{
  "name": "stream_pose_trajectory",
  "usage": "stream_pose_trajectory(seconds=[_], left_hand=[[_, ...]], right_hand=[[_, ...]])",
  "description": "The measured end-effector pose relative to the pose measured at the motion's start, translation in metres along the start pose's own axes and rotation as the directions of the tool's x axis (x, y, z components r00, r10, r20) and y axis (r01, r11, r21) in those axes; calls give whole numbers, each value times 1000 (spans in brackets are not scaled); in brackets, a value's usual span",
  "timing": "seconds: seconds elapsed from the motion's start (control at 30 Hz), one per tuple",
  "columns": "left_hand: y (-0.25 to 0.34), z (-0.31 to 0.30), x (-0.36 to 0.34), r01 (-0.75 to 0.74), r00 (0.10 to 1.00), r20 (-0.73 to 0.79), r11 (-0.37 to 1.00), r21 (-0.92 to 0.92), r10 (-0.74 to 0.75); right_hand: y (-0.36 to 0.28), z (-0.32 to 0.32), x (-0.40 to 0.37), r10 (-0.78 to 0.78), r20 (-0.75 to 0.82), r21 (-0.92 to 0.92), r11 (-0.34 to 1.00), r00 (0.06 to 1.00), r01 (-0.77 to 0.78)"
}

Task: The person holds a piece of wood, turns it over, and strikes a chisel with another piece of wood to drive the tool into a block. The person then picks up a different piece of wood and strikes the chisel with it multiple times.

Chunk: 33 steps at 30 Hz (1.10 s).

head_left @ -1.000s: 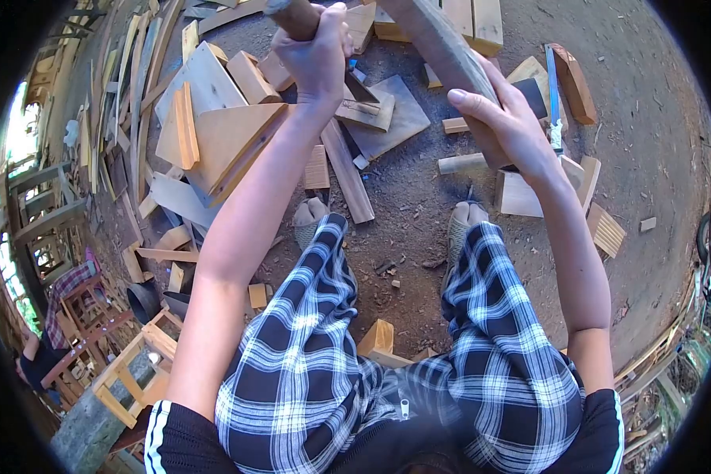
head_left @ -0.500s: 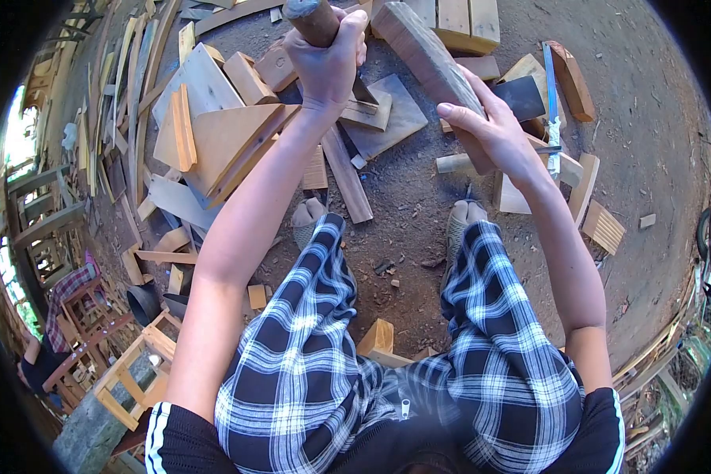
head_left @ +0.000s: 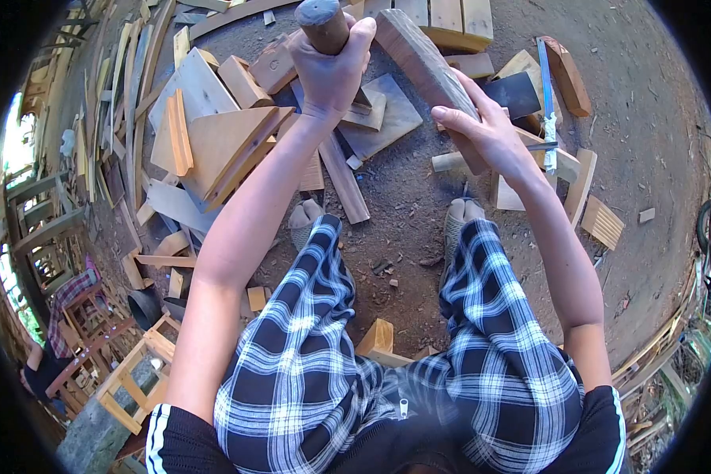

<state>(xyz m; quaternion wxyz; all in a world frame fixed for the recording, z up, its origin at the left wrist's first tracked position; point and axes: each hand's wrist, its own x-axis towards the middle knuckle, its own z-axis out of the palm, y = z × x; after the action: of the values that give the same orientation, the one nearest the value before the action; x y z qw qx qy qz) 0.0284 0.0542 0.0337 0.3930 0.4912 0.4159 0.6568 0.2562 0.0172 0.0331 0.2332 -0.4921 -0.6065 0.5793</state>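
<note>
My left hand (head_left: 332,73) is wrapped round a thick round wooden handle (head_left: 324,24); a dark blade-like part shows just below the fist, and the rest of the tool is hidden. My right hand (head_left: 490,126) grips the lower end of a thick wooden block (head_left: 426,59), with the thumb on top. The block slants up toward the fist, its upper end close to the handle. Under the hands a flat square board (head_left: 391,118) and a long narrow plank (head_left: 344,178) lie on the dirt.
Stacked wood pieces (head_left: 221,150) lie at the left, beside long strips. A blue-edged saw (head_left: 547,87) lies among blocks at the right. A small wooden frame (head_left: 134,387) stands at the lower left, near a partly visible person (head_left: 43,367). My feet rest on the dirt.
The left fist has shifted slightly down, showing more of the handle's top. The right hand and block have hardly moved. The whole view has shifted slightly.
</note>
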Motion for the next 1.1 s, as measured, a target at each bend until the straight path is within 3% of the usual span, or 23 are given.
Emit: stream_pose_trajectory(seconds=[0.97,1.1], left_hand=[[-2,-1,1,-19,1000,-6,995,99,20],[-2,0,1,-13,1000,-7,996,93,14]], right_hand=[[1,-1,2,31,13,-33,999,999,-31],[-1,-3,8,-50,2,-50,998,999,50]])
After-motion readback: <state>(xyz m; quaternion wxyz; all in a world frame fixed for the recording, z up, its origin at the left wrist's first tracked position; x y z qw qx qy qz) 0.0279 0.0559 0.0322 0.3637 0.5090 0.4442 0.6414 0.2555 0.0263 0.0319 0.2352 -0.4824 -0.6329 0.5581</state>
